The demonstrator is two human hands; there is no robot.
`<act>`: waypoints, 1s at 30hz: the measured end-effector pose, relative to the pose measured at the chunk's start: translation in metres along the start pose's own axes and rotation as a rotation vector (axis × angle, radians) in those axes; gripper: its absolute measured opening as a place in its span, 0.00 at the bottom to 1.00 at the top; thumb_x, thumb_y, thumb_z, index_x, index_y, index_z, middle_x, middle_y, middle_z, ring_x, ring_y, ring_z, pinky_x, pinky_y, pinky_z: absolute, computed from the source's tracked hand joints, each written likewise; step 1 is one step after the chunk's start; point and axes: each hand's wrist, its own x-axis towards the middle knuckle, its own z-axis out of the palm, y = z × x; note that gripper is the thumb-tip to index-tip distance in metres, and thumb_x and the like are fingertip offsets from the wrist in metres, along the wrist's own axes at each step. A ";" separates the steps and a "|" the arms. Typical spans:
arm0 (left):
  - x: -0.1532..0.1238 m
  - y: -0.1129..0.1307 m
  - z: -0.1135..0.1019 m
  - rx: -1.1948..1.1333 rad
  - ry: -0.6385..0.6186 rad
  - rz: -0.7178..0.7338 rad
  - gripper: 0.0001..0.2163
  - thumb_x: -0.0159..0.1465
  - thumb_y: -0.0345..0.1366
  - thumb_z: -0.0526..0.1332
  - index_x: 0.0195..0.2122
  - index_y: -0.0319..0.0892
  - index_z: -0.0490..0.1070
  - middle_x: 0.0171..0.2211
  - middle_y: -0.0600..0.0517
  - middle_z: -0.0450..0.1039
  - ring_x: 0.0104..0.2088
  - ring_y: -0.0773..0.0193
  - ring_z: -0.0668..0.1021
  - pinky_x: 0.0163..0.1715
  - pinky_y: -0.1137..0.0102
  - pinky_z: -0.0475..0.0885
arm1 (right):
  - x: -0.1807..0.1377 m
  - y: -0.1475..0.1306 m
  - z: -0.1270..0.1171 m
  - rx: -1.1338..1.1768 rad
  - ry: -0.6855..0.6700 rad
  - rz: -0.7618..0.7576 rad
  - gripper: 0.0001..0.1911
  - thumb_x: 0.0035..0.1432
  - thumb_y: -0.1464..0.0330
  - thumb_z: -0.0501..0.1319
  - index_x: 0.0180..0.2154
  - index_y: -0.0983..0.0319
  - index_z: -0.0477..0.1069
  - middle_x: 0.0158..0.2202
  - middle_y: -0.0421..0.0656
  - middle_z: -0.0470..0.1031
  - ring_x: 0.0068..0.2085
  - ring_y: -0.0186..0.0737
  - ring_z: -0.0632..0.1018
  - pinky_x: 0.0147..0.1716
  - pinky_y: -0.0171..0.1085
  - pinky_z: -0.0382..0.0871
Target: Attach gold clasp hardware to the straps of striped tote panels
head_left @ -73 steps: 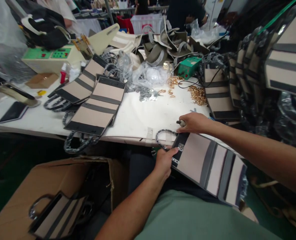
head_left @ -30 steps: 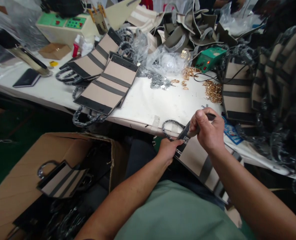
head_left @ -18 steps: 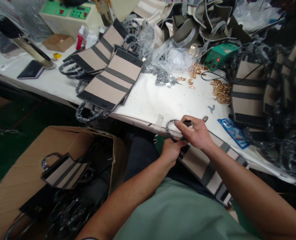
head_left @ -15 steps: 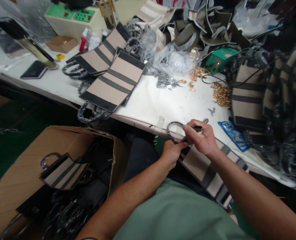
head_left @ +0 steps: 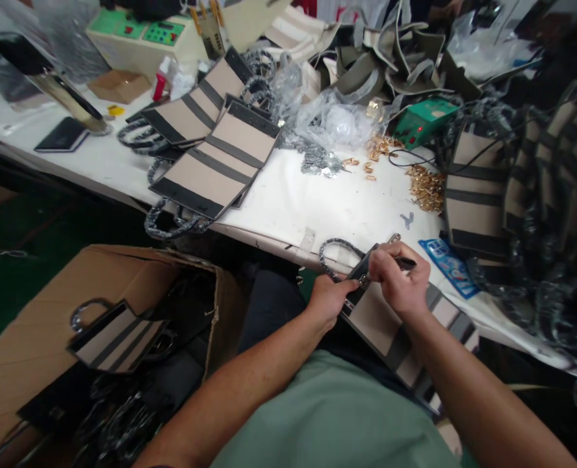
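Note:
A beige bag with dark stripes point(head_left: 376, 325) lies across my lap, its wrapped handle point(head_left: 332, 250) resting on the table edge. My left hand point(head_left: 330, 300) grips the bag's dark top band beside a small metal clasp. My right hand point(head_left: 398, 283) is closed around a thin dark tool point(head_left: 404, 262), with its tip down at the clasp. Both hands meet at the bag's top edge.
More striped bags point(head_left: 215, 162) lie on the white table point(head_left: 318, 201), others stacked at right point(head_left: 478, 195). Gold fittings point(head_left: 425, 185), a green device point(head_left: 422, 120), plastic wrap and a control box point(head_left: 137, 39) sit behind. A cardboard box point(head_left: 49, 338) at lower left holds bags.
My right hand picked up the dark tool from the table and brought it to the clasp on the bag's top band. My left hand kept its hold on the bag throughout.

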 end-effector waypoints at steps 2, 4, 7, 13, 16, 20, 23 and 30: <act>0.000 0.000 0.000 0.002 -0.006 -0.014 0.09 0.44 0.36 0.74 0.19 0.40 0.75 0.20 0.52 0.75 0.21 0.65 0.73 0.25 0.70 0.66 | 0.002 0.001 -0.003 0.091 0.084 -0.109 0.18 0.63 0.61 0.66 0.25 0.56 0.64 0.19 0.35 0.63 0.20 0.35 0.65 0.20 0.38 0.59; 0.000 0.000 -0.001 0.000 -0.019 -0.023 0.08 0.44 0.36 0.74 0.20 0.40 0.76 0.19 0.52 0.75 0.20 0.65 0.73 0.25 0.70 0.67 | 0.003 -0.001 -0.002 0.188 0.137 -0.192 0.18 0.63 0.61 0.66 0.25 0.56 0.62 0.19 0.34 0.61 0.19 0.34 0.64 0.20 0.38 0.59; -0.001 0.002 -0.001 -0.009 -0.007 -0.021 0.08 0.44 0.35 0.74 0.22 0.39 0.78 0.22 0.51 0.77 0.22 0.65 0.75 0.26 0.70 0.68 | -0.001 0.006 0.002 0.140 0.122 -0.155 0.19 0.63 0.59 0.66 0.25 0.57 0.63 0.20 0.35 0.63 0.20 0.34 0.65 0.21 0.37 0.60; -0.001 0.004 -0.004 0.024 -0.043 -0.031 0.10 0.44 0.37 0.75 0.23 0.37 0.78 0.22 0.49 0.78 0.21 0.63 0.76 0.25 0.70 0.70 | -0.021 0.021 -0.033 -0.101 0.181 -0.024 0.19 0.64 0.57 0.65 0.25 0.58 0.65 0.19 0.36 0.67 0.21 0.35 0.67 0.22 0.37 0.62; -0.004 0.005 -0.008 0.046 -0.079 -0.033 0.13 0.43 0.39 0.76 0.24 0.37 0.78 0.22 0.48 0.79 0.21 0.63 0.77 0.24 0.70 0.70 | -0.029 0.006 -0.068 -0.287 0.269 0.046 0.19 0.64 0.54 0.65 0.25 0.58 0.69 0.19 0.37 0.68 0.21 0.37 0.68 0.23 0.38 0.63; -0.015 0.013 -0.007 0.089 -0.144 -0.001 0.16 0.44 0.42 0.77 0.28 0.36 0.80 0.25 0.47 0.80 0.23 0.63 0.78 0.26 0.70 0.71 | -0.032 -0.002 -0.104 -0.590 0.255 0.063 0.17 0.59 0.51 0.66 0.35 0.58 0.80 0.32 0.43 0.81 0.32 0.44 0.79 0.34 0.42 0.72; -0.027 0.021 -0.005 0.141 -0.219 0.072 0.18 0.46 0.44 0.78 0.32 0.36 0.81 0.26 0.47 0.81 0.24 0.62 0.78 0.28 0.70 0.72 | -0.032 0.004 -0.115 -0.665 0.165 0.052 0.18 0.59 0.52 0.66 0.43 0.57 0.82 0.44 0.46 0.84 0.43 0.49 0.82 0.44 0.45 0.75; -0.047 0.022 -0.026 0.186 -0.223 0.080 0.17 0.49 0.45 0.78 0.33 0.38 0.81 0.28 0.48 0.81 0.27 0.62 0.79 0.31 0.69 0.73 | -0.030 0.005 -0.090 -0.793 -0.128 0.150 0.16 0.60 0.57 0.66 0.47 0.54 0.82 0.42 0.44 0.85 0.43 0.50 0.83 0.43 0.44 0.74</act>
